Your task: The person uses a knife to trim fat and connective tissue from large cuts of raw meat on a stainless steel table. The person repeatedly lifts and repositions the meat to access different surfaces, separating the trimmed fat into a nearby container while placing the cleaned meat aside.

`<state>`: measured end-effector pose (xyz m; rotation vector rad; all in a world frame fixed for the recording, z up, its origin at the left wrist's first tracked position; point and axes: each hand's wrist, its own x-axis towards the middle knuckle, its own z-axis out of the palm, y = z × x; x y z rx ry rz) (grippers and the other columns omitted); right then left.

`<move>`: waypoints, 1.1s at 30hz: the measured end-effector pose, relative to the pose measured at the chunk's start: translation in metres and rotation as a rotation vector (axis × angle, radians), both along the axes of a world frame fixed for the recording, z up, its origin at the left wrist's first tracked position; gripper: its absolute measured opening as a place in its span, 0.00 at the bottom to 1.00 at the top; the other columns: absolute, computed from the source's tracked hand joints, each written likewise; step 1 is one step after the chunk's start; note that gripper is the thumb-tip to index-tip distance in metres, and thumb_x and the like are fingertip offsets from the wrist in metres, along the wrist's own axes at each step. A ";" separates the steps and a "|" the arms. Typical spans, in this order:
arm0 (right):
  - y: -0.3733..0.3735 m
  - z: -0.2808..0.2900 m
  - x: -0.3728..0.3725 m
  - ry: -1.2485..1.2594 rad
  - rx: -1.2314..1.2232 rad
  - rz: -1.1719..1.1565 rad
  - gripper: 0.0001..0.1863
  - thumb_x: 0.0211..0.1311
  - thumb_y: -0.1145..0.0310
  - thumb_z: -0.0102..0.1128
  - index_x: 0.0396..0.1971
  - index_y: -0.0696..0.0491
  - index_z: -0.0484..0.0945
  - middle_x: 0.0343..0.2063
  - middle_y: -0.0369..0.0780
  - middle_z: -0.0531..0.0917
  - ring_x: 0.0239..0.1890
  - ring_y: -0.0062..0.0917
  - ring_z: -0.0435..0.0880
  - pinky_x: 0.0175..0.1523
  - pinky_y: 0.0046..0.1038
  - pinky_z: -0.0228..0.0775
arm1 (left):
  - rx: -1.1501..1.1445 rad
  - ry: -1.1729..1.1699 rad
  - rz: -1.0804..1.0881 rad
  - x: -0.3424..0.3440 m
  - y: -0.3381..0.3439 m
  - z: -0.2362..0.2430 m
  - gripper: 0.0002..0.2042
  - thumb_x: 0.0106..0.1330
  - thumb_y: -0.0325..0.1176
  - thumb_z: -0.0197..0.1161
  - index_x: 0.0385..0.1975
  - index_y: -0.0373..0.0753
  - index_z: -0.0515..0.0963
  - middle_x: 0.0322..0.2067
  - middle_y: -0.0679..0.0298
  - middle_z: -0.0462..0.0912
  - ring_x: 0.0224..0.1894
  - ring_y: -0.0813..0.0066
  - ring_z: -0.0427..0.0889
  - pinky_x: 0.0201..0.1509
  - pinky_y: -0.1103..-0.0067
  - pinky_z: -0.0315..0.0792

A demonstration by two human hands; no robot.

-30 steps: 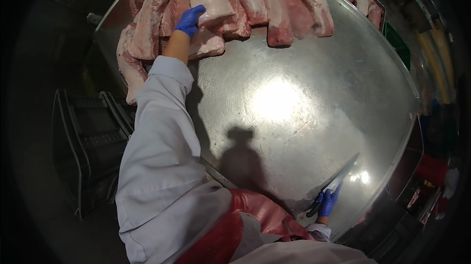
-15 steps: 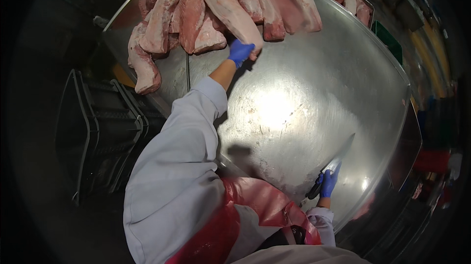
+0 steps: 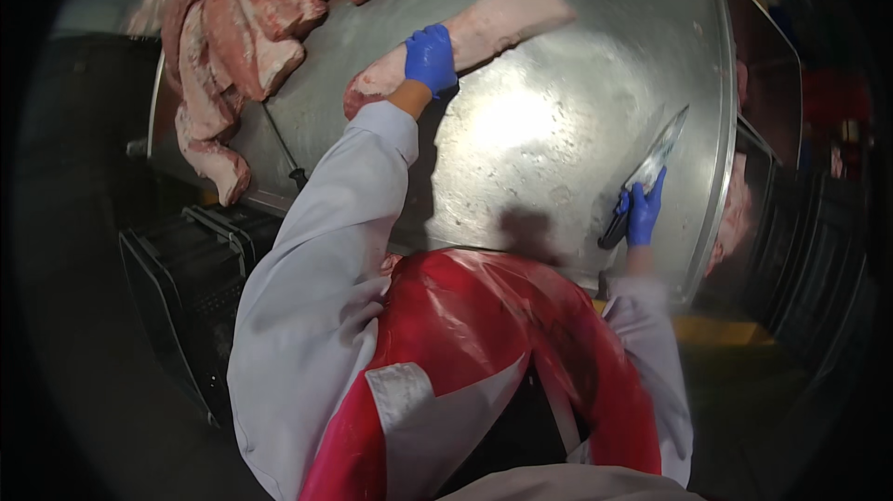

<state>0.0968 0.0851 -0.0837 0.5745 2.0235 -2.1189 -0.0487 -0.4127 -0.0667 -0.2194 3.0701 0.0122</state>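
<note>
Gloved in blue, my left hand (image 3: 431, 60) is closed over the middle of a long slab of pale, fatty meat (image 3: 510, 15). The slab lies slantwise on the metal table, its redder end at the left and its far end up to the right. My right hand (image 3: 644, 208), also in a blue glove, holds a knife (image 3: 662, 149) by its black handle near the table's right side. The blade points away and up to the right, apart from the meat. Part of the slab is hidden under my left hand.
A heap of similar meat slabs (image 3: 249, 22) covers the table's (image 3: 558, 194) far left corner, one hanging toward the edge. A dark rod with a black handle (image 3: 296, 172) lies at the left edge. Black crates (image 3: 172, 264) stand at the left. More meat (image 3: 733, 213) shows beyond the right edge.
My left hand has drawn one slab away from the heap, and it now lies crosswise on the table. The knife stays in my right hand. The view has shifted.
</note>
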 end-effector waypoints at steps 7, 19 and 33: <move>0.022 -0.008 -0.016 -0.039 -0.076 -0.112 0.46 0.70 0.76 0.51 0.78 0.41 0.33 0.24 0.39 0.78 0.17 0.19 0.73 0.22 0.24 0.70 | 0.854 -0.510 0.018 -0.035 -0.012 0.032 0.33 0.51 0.44 0.69 0.58 0.33 0.75 0.45 0.54 0.84 0.46 0.59 0.84 0.56 0.70 0.75; 0.024 -0.005 -0.022 -0.009 -0.157 0.018 0.45 0.67 0.76 0.55 0.78 0.43 0.40 0.26 0.38 0.78 0.20 0.18 0.76 0.22 0.24 0.73 | 1.052 -0.255 0.019 0.025 0.133 0.015 0.60 0.47 0.43 0.75 0.75 0.31 0.37 0.72 0.44 0.50 0.74 0.53 0.54 0.77 0.70 0.51; -0.001 0.004 -0.267 0.240 0.181 0.166 0.37 0.67 0.69 0.52 0.75 0.39 0.53 0.36 0.46 0.83 0.31 0.33 0.83 0.36 0.34 0.79 | 0.387 0.211 -0.346 -0.057 0.276 -0.009 0.43 0.61 0.44 0.63 0.73 0.30 0.51 0.72 0.33 0.45 0.74 0.33 0.46 0.76 0.56 0.50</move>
